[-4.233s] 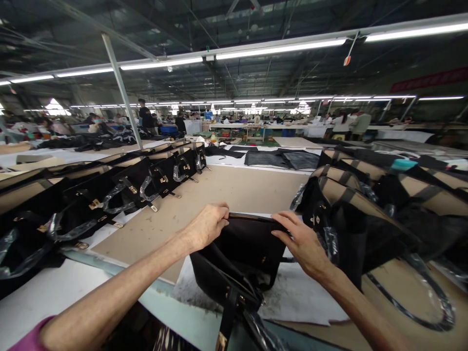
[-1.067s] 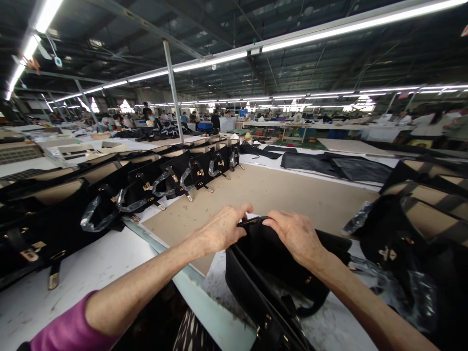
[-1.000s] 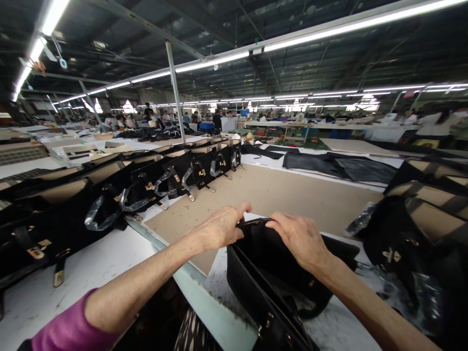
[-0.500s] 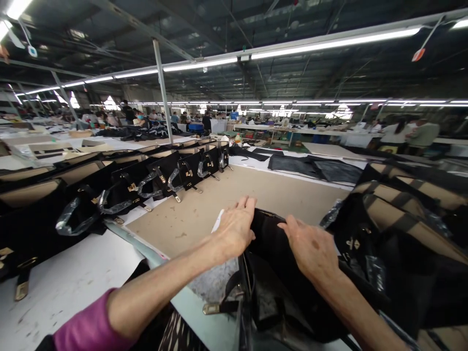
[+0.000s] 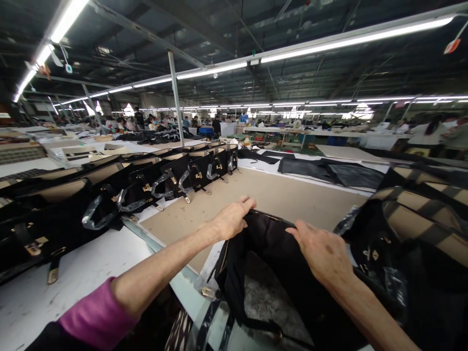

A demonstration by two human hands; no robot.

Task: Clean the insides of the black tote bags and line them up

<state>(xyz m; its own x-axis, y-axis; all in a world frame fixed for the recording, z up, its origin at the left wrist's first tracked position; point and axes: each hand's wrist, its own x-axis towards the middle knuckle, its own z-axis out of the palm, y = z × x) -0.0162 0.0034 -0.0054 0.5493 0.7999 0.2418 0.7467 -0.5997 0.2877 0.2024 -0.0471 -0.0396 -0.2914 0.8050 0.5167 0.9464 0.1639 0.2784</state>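
Observation:
A black handbag point(image 5: 266, 234) stands at the table's front edge, its mouth spread towards me. My left hand point(image 5: 234, 219) is closed on the far left part of its upper rim, the fingertips partly hidden. On the right of the same rim, my right hand point(image 5: 321, 248) pinches the edge with thumb and fingers. A grey mottled surface point(image 5: 270, 287) shows inside the bag's opening; I cannot tell whether it is lining or tabletop. Beside the bag's left side lies a strap with a gold metal tip point(image 5: 207, 291).
A row of black handbags point(image 5: 142, 187) with plastic-wrapped handles lines the left. More bags with beige-and-black striped tops point(image 5: 417, 209) crowd the right. Beige board point(image 5: 204, 209) covers the table between them. Black flat pieces point(image 5: 329, 170) lie at the back. People work far off.
The handbag's mouth has opened wider towards me, showing its inside. Both hands stay on the rim; the left fingers have gone from extended to curled. The view has swung slightly left.

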